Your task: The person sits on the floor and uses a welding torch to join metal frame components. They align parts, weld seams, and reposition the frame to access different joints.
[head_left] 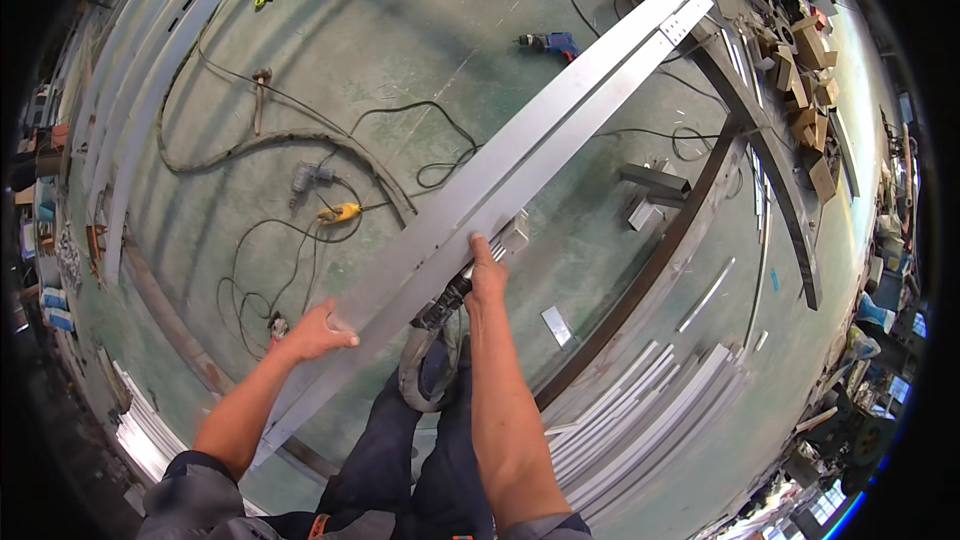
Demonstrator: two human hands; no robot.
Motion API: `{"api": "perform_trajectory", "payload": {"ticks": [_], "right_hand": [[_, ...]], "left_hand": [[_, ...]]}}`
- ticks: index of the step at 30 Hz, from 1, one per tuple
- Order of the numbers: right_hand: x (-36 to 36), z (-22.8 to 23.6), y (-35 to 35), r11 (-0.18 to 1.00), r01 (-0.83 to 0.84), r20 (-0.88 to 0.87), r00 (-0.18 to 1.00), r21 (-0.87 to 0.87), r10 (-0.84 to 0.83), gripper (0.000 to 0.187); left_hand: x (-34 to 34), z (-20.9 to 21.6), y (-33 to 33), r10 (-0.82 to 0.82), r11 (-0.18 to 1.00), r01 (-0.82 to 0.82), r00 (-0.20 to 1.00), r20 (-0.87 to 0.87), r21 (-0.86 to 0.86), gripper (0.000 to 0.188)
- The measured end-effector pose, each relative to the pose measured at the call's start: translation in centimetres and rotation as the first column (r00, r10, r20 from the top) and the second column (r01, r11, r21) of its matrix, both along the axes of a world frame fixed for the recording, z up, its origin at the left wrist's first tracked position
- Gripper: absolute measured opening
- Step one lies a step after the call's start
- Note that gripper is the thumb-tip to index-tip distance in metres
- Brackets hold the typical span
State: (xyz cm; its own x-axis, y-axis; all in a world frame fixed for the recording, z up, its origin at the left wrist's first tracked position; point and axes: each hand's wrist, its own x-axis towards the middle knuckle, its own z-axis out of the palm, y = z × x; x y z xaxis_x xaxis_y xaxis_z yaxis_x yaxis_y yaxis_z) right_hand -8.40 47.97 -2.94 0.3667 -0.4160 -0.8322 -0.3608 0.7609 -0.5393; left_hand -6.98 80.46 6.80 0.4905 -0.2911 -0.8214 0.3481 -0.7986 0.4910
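A long silvery metal profile [540, 145], with a groove along its length, lies slantwise in front of me from lower left to upper right. At its near left edge, my left hand [316, 333] is closed on it, thumb over the top face. My right hand [487, 280] grips the opposite edge, a digit pressed on the face and the other fingers partly hidden. Just left of my right hand, a black, rough-looking object [442, 302] shows beneath the profile; its kind is unclear. A small plate with holes [676, 30] sits at the profile's far end.
Dark steel beams [655, 260] run beneath and to the right. On the floor are a blue drill [552, 43], a hammer [260, 100], a yellow power tool [338, 213] and looping cables [425, 105]. Metal strips [640, 410] lie lower right; cardboard boxes [812, 45] are piled far right.
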Motion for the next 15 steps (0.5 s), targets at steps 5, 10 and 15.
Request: {"api": "perform_trajectory", "payload": {"ticks": [5,10,15], "right_hand": [[-0.4,0.0,0.0,0.996,0.023,0.111,0.993,0.082,-0.032,0.07],[-2.2,-1.9,0.2,0.947,0.106,0.221,0.959,0.303,-0.178,0.066],[-1.4,-1.3,-0.1,0.932,0.076,0.217,0.963,0.354,-0.161,0.055]], "left_hand": [[-4.1,2.1,-3.7,-0.044,0.969,-0.033,0.953,0.3,0.246,0.073],[-7.6,1.5,-5.9,-0.119,0.947,-0.082,0.807,0.579,0.309,0.077],[-10.8,0.1,-8.2,-0.308,0.874,-0.109,0.629,0.714,0.473,0.081]]}}
